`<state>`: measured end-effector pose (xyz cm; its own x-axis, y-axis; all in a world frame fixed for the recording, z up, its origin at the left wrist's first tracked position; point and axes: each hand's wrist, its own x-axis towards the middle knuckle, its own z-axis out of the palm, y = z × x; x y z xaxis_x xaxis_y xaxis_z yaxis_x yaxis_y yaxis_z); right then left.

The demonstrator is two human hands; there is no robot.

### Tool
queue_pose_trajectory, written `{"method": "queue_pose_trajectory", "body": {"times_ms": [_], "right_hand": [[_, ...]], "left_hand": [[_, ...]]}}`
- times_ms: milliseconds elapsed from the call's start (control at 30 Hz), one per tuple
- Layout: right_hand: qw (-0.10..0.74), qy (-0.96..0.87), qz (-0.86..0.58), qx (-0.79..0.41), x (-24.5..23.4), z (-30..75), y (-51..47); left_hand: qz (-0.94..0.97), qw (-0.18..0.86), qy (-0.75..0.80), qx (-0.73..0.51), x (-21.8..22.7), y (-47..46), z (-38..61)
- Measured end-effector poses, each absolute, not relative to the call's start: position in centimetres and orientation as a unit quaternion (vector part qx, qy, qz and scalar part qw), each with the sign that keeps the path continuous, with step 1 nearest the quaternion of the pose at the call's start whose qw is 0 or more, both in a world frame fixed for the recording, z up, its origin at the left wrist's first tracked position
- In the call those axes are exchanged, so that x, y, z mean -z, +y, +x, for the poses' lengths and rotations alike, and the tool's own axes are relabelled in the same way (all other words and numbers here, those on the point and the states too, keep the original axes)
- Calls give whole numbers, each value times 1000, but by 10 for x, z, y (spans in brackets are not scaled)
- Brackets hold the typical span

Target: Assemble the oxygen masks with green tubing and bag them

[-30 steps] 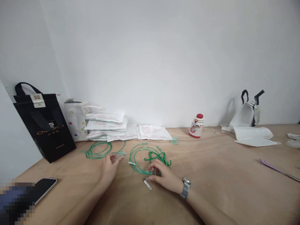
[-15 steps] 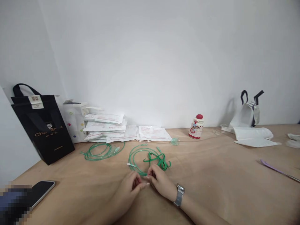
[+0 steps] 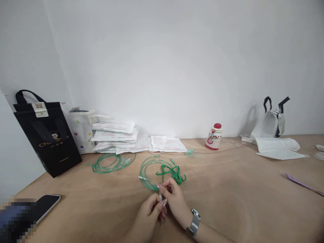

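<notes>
A small whitish strip (image 3: 160, 196) stands between my fingertips, its exact kind too small to make out. My left hand (image 3: 151, 212) pinches its lower end between thumb and fingers. At the upper end, my right hand (image 3: 176, 199), with a metal watch on the wrist, grips it in the same way. Just beyond my hands lies a loose coil of green clear tubing (image 3: 140, 168), with a white perforated strap (image 3: 143, 178) across its left side. A tangled green ribbon-like band (image 3: 174, 172) rests on the coil's right side, close to my right fingers.
Another coil of green tubing (image 3: 100, 168) lies to the left. Behind are stacked white packets (image 3: 115, 136) and a black paper bag (image 3: 54, 141). A phone (image 3: 48, 206) is at front left. A red-capped bottle (image 3: 214, 137), white wrappers (image 3: 277, 145) and a purple-handled tool (image 3: 298, 181) are rightward.
My fingers have come up and turned, and the small whitish strip now shows upright between them. My left hand has shifted slightly right and down. The tubing stays in place.
</notes>
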<state>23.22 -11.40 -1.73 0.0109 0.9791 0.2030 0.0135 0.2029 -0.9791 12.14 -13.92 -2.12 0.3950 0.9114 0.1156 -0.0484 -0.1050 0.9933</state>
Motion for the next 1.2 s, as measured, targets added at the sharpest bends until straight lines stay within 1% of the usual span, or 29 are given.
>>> {"method": "queue_pose_trajectory", "body": {"times_ms": [100, 267, 333, 567, 667, 733, 833, 1067, 1200], "right_hand": [[530, -578, -458, -419, 14, 237, -111], [471, -667, -456, -354, 4, 246, -112], [468, -655, -452, -384, 1, 247, -113], [486, -524, -384, -585, -2, 242, -114], [496, -472, -360, -634, -2, 241, -114], [499, -461, -351, -644, -3, 242, -114], [491, -482, -358, -631, -4, 245, -112], [420, -599, -377, -568, -5, 250, -109], [435, -624, -400, -511, -6, 249, -116]], "left_hand": [[613, 552, 377, -421, 20, -137, 116], [645, 498, 402, -418, 17, -133, 103], [626, 501, 410, -434, 17, -129, 100], [583, 566, 384, -438, 16, -117, 93], [573, 592, 376, -423, 10, -115, 94], [573, 600, 375, -413, 6, -115, 94], [580, 596, 377, -409, 4, -113, 93], [619, 554, 389, -397, 10, -112, 87], [639, 524, 407, -388, 11, -112, 86]]}}
